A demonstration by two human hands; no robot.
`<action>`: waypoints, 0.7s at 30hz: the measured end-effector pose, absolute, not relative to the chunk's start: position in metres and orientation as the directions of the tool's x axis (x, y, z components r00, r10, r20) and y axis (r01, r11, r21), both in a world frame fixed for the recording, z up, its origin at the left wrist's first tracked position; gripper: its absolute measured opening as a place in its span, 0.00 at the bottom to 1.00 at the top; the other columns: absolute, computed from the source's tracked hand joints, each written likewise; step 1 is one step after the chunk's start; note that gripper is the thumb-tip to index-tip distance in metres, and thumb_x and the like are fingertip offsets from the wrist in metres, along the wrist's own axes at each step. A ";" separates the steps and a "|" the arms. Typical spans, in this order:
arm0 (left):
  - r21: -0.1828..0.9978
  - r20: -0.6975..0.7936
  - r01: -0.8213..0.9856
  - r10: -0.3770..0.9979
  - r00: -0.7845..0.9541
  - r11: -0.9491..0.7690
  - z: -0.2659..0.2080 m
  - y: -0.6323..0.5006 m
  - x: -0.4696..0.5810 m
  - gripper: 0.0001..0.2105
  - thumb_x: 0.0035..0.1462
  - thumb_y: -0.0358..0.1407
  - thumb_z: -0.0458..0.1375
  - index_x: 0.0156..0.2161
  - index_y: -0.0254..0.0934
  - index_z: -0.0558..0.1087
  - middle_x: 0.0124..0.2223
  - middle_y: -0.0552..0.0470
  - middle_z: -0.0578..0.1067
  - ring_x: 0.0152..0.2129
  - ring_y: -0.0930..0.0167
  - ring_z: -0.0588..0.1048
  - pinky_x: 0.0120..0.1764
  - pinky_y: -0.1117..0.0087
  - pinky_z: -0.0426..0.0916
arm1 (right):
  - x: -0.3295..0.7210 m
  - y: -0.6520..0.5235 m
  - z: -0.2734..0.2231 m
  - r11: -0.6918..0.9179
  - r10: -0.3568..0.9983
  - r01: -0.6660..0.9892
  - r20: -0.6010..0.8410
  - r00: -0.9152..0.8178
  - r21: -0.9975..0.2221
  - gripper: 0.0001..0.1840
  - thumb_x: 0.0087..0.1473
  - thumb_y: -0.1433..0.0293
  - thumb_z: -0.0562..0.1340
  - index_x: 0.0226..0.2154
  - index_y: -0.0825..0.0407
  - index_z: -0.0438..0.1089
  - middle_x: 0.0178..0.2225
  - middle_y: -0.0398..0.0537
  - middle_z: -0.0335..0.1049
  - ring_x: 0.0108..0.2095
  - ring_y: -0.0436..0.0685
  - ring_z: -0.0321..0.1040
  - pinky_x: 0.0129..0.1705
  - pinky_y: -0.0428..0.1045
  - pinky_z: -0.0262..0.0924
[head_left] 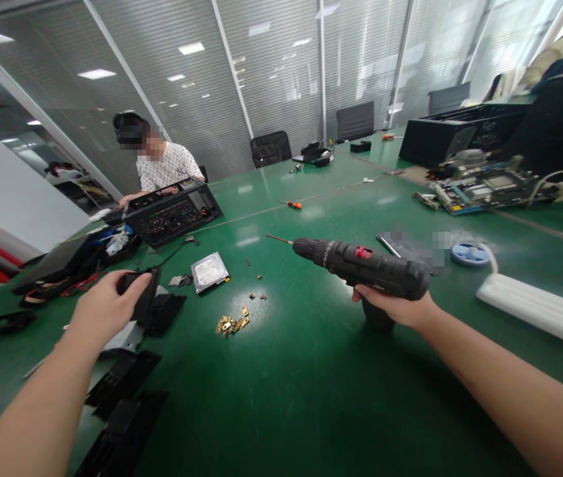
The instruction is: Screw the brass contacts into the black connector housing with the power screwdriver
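Note:
My right hand (405, 308) is wrapped round the grip of a black cordless drill (365, 262), whose long thin bit points left above the table. On the left, my left hand (107, 305) pinches a flat black plastic piece (147, 298) with a short cable near its top; part of it is hidden behind the thumb. More black plastic pieces (122, 381) lie below that hand. Between my hands a silver hard drive (210, 270) rests flat on the table. Nearer to me is a small pile of brass-coloured metal pieces (232, 323), with a few tiny screws (257, 297) beyond it.
Across the green table (271, 411) a person (167, 165) sits behind an opened black computer case (175, 212). An orange-handled screwdriver (294, 205) lies mid-table. To the right are circuit boards (490, 185), a blue reel (470, 253) and a white ribbed block (540, 308).

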State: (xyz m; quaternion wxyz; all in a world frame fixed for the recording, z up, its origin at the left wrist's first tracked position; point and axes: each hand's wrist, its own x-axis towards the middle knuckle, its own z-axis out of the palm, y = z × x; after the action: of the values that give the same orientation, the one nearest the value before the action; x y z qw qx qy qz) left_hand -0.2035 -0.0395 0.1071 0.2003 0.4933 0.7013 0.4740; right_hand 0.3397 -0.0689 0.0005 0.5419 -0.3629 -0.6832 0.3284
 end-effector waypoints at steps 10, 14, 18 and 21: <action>0.891 -0.454 -0.083 0.872 -0.184 0.446 0.018 -0.062 -0.039 0.23 0.69 0.53 0.56 0.50 0.34 0.78 0.43 0.39 0.83 0.34 0.63 0.83 0.35 0.66 0.76 | 0.341 -0.070 0.002 0.613 0.788 0.178 0.582 -0.200 -0.770 0.09 0.56 0.65 0.71 0.38 0.52 0.79 0.30 0.49 0.81 0.29 0.58 0.80 0.36 0.51 0.78; 0.888 -0.359 0.224 0.911 -0.203 0.400 0.012 -0.045 -0.052 0.29 0.59 0.60 0.63 0.46 0.33 0.78 0.39 0.40 0.83 0.33 0.62 0.82 0.32 0.68 0.74 | 0.341 -0.072 0.005 0.656 0.754 0.200 0.623 -0.207 -0.727 0.07 0.56 0.68 0.72 0.38 0.50 0.79 0.30 0.47 0.81 0.28 0.57 0.80 0.35 0.50 0.77; 0.923 -0.293 0.179 0.923 -0.250 0.342 0.003 -0.049 -0.076 0.32 0.60 0.63 0.60 0.53 0.35 0.77 0.48 0.39 0.82 0.41 0.61 0.82 0.38 0.66 0.76 | 0.341 -0.072 0.007 0.692 0.722 0.192 0.657 -0.219 -0.696 0.13 0.54 0.70 0.72 0.44 0.49 0.78 0.31 0.45 0.81 0.29 0.57 0.80 0.37 0.50 0.77; 0.965 -0.234 0.034 0.916 -0.325 0.259 -0.006 -0.059 -0.088 0.33 0.59 0.62 0.61 0.57 0.37 0.74 0.49 0.42 0.82 0.41 0.61 0.81 0.39 0.64 0.76 | 0.343 -0.071 0.006 0.704 0.708 0.188 0.659 -0.254 -0.685 0.13 0.54 0.71 0.72 0.44 0.48 0.78 0.30 0.45 0.81 0.28 0.56 0.80 0.37 0.49 0.77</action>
State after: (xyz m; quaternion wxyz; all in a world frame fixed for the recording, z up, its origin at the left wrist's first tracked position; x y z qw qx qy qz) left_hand -0.0876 -0.0589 -0.0060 0.4523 0.3645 0.6517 0.4877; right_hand 0.3431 -0.0713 0.0064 0.5336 -0.2975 -0.7532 0.2440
